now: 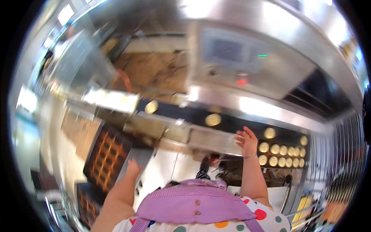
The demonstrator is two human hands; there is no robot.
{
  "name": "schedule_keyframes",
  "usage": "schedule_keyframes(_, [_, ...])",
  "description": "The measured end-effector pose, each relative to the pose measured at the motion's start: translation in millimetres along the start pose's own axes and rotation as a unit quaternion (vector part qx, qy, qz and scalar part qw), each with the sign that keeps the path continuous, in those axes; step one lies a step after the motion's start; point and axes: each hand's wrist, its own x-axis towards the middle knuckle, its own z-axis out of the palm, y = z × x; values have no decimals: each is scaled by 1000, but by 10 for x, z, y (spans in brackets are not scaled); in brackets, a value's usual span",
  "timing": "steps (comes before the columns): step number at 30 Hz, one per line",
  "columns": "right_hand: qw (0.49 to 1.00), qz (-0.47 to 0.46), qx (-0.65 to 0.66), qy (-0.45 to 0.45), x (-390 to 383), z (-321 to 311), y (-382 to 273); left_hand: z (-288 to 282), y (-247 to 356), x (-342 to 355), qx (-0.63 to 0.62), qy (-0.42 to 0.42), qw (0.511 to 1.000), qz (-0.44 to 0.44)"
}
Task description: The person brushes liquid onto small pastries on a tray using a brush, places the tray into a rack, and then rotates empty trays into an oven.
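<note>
My right hand [247, 141] hovers at the near edge of a black conveyor belt [239, 123], fingers apart and holding nothing. Spaced along the belt are round, pale yellow patterned cakes, among them one cake [213, 120] left of this hand and another cake [269, 133] to its right. Beyond the wrist, more of these cakes [283, 150] sit in two rows on a dark surface. My left hand [134, 167] is low on the left, by a grey panel [133, 156] beside a dark baking tray [101, 164] with an orange-brown grid pattern. Blur hides its fingers.
A steel machine housing [270, 69] with a dark screen and red button stands behind the belt. A second gridded tray [88, 203] is at lower left. Wire racking [340, 154] rises on the right. Pale floor tiles [164, 170] show between my arms.
</note>
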Motion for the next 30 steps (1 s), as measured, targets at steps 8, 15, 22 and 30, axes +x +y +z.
schedule_keyframes(8, [948,134,-216,-191,-1675,1358,1675,460,-2207,-221,86,29,991,-100])
schedule_keyframes(15, [910,179,-289,-239,-2687,1890,2251,660,-2843,-255,70,-78,994,-10])
schedule_keyframes(22, [894,202,-328,-231,-3093,1871,2563,631,-3156,-126,64,-101,989,87])
schedule_keyframes(30, [862,219,-262,-373,-3324,2541,3081,53,-3208,-879,31,-49,975,217])
